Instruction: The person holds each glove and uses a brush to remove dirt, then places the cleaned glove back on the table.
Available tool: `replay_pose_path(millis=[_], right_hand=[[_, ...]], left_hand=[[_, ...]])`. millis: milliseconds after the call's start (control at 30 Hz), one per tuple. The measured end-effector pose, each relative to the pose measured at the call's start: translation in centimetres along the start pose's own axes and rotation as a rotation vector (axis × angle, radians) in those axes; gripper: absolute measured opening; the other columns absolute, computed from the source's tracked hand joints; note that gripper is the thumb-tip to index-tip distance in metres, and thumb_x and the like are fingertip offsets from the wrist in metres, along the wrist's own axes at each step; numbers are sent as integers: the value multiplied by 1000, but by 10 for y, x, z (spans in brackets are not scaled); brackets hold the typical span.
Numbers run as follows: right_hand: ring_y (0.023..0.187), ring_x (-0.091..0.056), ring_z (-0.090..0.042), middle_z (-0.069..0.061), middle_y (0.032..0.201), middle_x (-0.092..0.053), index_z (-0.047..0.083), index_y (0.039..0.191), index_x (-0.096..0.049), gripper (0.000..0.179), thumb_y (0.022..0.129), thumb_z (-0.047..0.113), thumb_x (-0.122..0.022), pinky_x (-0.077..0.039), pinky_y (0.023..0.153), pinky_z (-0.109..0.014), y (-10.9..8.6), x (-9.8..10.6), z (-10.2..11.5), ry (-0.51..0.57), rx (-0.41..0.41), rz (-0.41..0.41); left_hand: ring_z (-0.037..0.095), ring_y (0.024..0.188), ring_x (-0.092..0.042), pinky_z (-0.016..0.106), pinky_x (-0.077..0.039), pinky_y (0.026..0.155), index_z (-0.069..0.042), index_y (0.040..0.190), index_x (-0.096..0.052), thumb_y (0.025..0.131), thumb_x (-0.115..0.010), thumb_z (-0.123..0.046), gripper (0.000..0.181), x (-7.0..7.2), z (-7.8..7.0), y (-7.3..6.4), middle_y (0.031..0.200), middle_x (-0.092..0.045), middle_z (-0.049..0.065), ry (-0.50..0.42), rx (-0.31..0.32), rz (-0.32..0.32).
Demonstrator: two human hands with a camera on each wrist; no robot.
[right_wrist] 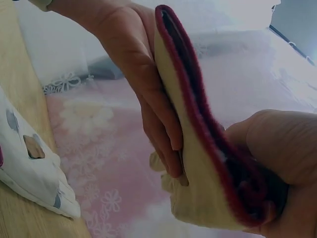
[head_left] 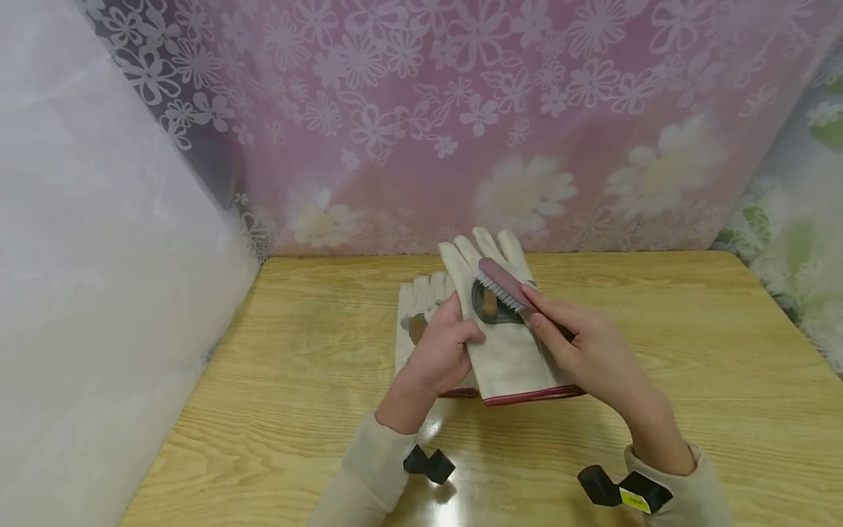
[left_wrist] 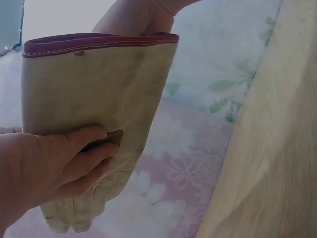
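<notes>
The cream cloth glove with a red edge (head_left: pixel 514 360), between the left hand (head_left: pixel 443 348) that pinches its side and the right hand (head_left: pixel 594 345) that grips a pink brush with white bristles (head_left: pixel 503 280), looks light, soft and floppy, so best held near its middle.

Beige sleeves (head_left: pixel 375 465) carry angular black wrist cameras (head_left: pixel 440 467), the right bearing a yellow label (head_left: pixel 635 500).

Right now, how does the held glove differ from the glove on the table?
The held glove is lifted in the left hand; the other glove lies on the table. In the head view, the held glove is in front, the other glove partly hidden behind. Both are pale with red cuff edges.
</notes>
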State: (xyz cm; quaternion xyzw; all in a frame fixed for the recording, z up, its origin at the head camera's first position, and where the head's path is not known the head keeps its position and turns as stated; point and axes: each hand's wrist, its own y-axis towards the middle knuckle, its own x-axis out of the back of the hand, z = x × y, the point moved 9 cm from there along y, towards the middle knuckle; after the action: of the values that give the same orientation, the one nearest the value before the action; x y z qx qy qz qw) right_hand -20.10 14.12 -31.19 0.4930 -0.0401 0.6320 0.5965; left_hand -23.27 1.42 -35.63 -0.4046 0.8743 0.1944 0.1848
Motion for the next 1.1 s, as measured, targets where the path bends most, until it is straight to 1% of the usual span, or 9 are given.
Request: replay_pose_path(millis=[167,267,367,467,533,600,733,933,1100], right_hand=[[98,-68,-25,-15,124,-68,14,140,-58,46,95,8,-64,-47,67,-27,0,4,2,-48,20,-5],[98,-68,-24,-14,122,-69,15,139,-60,45,94,9,-66,-48,68,-27,0,4,1,-42,7,-1],[84,-66,-16,-9,110,-73,15,134,-64,44,91,6,-69,-46,65,-21,-1,7,-1,-18,21,-15],[62,-48,-4,1,90,-70,14,127,-70,45,84,2,-74,-37,54,-16,0,12,3,-33,112,-55],[55,-37,-1,5,80,-65,14,121,-73,45,79,0,-76,-32,49,-15,0,16,7,-69,199,-92],[54,-33,1,8,75,-61,14,118,-75,43,77,2,-76,-29,48,-15,1,19,10,-109,265,-115],[54,-32,1,8,73,-59,13,115,-76,37,78,7,-71,-27,48,-16,2,23,10,-148,343,-129],[55,-36,-1,5,74,-62,11,112,-77,39,74,5,-72,-28,48,-16,1,32,4,-104,330,-165],[57,-37,0,9,80,-64,16,117,-76,43,77,3,-76,-30,51,-15,3,25,0,-115,240,-67]], left_hand=[[30,144,-27,31,-37,109,-8,157,-11,82,-29,15,81,5,3,1,159,-23,13,-56,17,-34],[26,140,-31,27,-39,105,-5,155,-14,81,-29,15,78,10,3,1,154,-28,11,-59,16,-62],[24,138,-33,26,-40,104,-5,154,-16,80,-29,15,78,12,3,1,151,-31,10,-53,20,-76],[28,143,-29,35,-35,112,-9,157,-11,80,-29,16,82,7,5,1,157,-26,13,-49,47,-52],[31,145,-26,41,-29,116,-11,158,-7,81,-29,15,84,3,7,0,160,-22,14,-51,68,-35],[33,146,-24,46,-24,118,-14,159,-3,82,-28,15,86,0,8,0,162,-20,16,-59,79,-23],[34,146,-25,46,-25,117,-16,159,-2,82,-28,15,87,-1,11,0,162,-20,14,-80,83,-18],[33,145,-26,43,-27,117,-12,158,-10,82,-28,15,83,1,11,0,160,-23,17,-91,68,-33],[33,146,-25,44,-26,117,-12,158,-9,81,-29,15,85,-2,13,1,160,-22,16,-95,73,-17]])
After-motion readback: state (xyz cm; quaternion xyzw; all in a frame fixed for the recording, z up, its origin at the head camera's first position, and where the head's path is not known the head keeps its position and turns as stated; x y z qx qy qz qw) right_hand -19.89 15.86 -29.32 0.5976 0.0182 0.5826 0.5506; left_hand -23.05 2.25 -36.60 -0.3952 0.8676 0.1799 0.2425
